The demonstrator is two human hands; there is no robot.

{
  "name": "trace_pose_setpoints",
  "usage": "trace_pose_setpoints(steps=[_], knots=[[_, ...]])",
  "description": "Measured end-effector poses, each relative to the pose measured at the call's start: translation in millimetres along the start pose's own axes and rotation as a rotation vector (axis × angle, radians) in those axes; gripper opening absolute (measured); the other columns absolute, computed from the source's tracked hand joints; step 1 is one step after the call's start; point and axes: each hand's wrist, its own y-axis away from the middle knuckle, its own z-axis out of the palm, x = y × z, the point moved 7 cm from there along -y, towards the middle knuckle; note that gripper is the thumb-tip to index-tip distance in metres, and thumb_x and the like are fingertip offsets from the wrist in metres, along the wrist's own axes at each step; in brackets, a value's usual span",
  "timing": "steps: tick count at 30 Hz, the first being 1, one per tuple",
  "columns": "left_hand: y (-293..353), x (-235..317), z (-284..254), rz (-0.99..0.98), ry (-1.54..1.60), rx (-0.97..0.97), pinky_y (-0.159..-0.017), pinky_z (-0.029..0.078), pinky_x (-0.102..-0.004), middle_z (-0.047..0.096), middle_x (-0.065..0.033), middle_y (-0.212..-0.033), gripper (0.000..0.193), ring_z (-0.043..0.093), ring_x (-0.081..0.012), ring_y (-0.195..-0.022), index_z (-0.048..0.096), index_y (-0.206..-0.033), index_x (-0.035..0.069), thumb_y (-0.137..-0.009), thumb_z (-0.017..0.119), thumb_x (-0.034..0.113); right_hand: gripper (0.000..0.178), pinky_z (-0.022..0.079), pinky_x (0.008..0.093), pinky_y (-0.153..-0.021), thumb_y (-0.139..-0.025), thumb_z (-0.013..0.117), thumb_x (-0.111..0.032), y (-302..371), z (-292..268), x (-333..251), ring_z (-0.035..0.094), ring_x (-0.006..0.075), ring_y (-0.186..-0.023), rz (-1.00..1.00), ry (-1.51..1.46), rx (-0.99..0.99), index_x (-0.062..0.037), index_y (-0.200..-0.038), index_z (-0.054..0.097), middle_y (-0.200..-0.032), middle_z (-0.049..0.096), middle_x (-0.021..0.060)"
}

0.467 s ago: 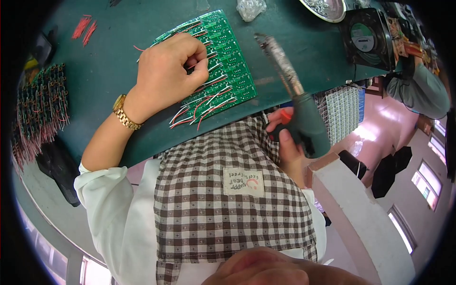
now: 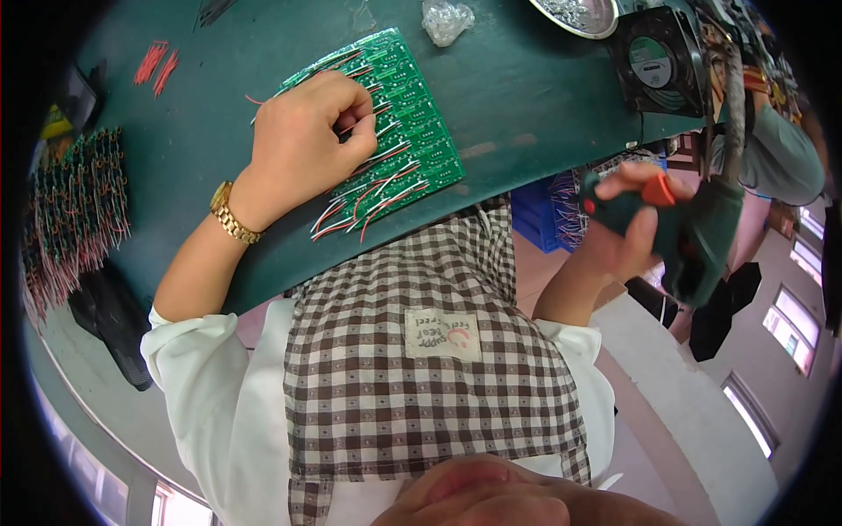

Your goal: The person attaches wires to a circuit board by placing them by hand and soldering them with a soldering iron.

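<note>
A green circuit board panel [image 2: 430, 131] lies on the table, divided into rows of small boards. Red and white wires [image 2: 390, 197] run across its left and near parts. My left hand [image 2: 307, 123] rests over the panel's left side, thumb and fingers pinched together; whatever is between the fingertips is hidden. Off the table's edge at the right, my right hand [image 2: 627, 241] is wrapped around a dark green soldering gun [image 2: 702, 254] with an orange trigger. Its long metal front points away from me, up toward the fan and well apart from the panel.
Wired boards [image 2: 79, 210] stand stacked at the left. Red wire pieces [image 2: 151, 63] lie at the far left. A clear plastic bag [image 2: 447, 22], a metal dish [image 2: 605, 26] and a black fan [image 2: 660, 61] are along the back. A co-worker's sleeve [image 2: 781, 158] shows at the right.
My right hand has swung the soldering gun to the right, away from the panel and beyond the table's edge. My left hand stays pinched over the panel.
</note>
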Motion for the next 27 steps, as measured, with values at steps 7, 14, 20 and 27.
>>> trace_pose_setpoints(steps=[7, 14, 20, 27], knots=[[-1, 1, -3, 0.008, -0.002, -0.001, -0.051, 0.047, -0.0272, 0.062, -0.0014, -0.07, 0.007, 0.062, -0.0139, -0.057, 0.062, -0.074, 0.008, -0.072, 0.068, 0.006, 0.034, 0.051, 0.0298, -0.062, -0.088, 0.053, -0.005, 7, 6, 38, 0.059, 0.0194, -0.063, 0.226, -0.018, 0.007, 0.0082, -0.119, 0.051, -0.087, 0.063, 0.0212], [2, 5, 0, 0.008, 0.011, 0.002, -0.051, 0.047, -0.027, 0.062, -0.0013, -0.07, 0.007, 0.061, -0.0135, -0.056, 0.062, -0.073, 0.007, -0.072, 0.069, 0.006, 0.036, 0.052, 0.0316, -0.061, -0.088, 0.05, -0.01, 31, 11, 55, 0.06, 0.0207, -0.062, 0.437, -0.19, -0.029, 0.008, -0.119, 0.049, -0.086, 0.062, 0.0232], [4, 8, -3, 0.028, 0.011, 0.021, -0.051, 0.048, -0.0274, 0.062, -0.0013, -0.07, 0.007, 0.061, -0.014, -0.056, 0.062, -0.074, 0.008, -0.071, 0.069, 0.006, 0.036, 0.051, 0.0307, -0.058, -0.087, 0.054, -0.011, 48, 7, 60, 0.06, 0.02, -0.058, 0.488, -0.242, 0.038, 0.0075, -0.117, 0.051, -0.082, 0.063, 0.0215], [34, 6, -50, 0.118, 0.069, 0.004, -0.051, 0.048, -0.0258, 0.057, -0.0039, -0.073, 0.009, 0.058, -0.0137, -0.058, 0.059, -0.079, 0.005, -0.077, 0.067, 0.004, 0.042, 0.052, 0.0321, -0.061, -0.09, 0.05, -0.015, 58, 37, 30, 0.061, 0.0205, -0.064, 0.51, -0.409, 0.032, 0.0078, -0.125, 0.046, -0.089, 0.061, 0.0222]])
